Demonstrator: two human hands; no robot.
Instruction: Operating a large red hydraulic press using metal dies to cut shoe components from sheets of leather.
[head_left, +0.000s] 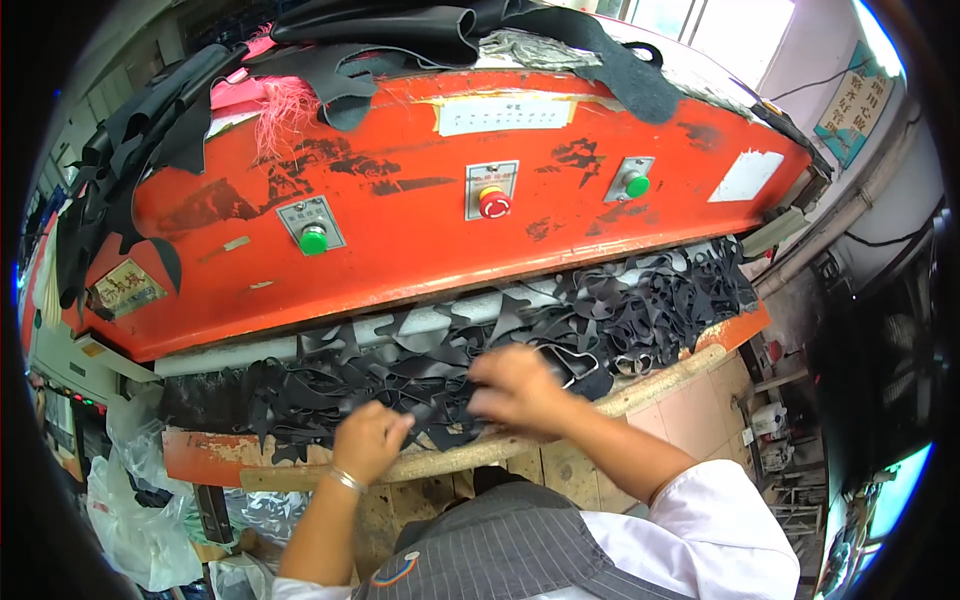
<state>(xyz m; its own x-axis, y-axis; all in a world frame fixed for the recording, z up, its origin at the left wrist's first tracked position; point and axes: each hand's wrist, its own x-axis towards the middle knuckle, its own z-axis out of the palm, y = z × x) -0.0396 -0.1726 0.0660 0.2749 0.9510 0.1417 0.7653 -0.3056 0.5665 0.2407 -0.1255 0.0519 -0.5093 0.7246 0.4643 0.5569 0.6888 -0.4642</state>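
My left hand (pixel 368 440), a metal bracelet on its wrist, is closed with the fingers curled in at the front edge of a heap of black leather scraps (pixel 340 400). What it holds, if anything, is hidden. Over the middle of the heap, my right hand (pixel 522 385) is smeared by motion, so its grip cannot be told. Just right of that hand lies a thin, bright-edged metal outline, probably a cutting die (pixel 572 368), among the scraps. A smaller pale-rimmed metal shape (pixel 632 365) sits further right.
A large orange-red press beam (pixel 410 230) spans above the scraps, with two green buttons (pixel 314 240) and a red emergency stop button (pixel 494 203). Black leather sheets (pixel 400 40) drape over its top. A worn wooden rail (pixel 450 458) edges the bed; plastic bags (pixel 140 520) hang lower left.
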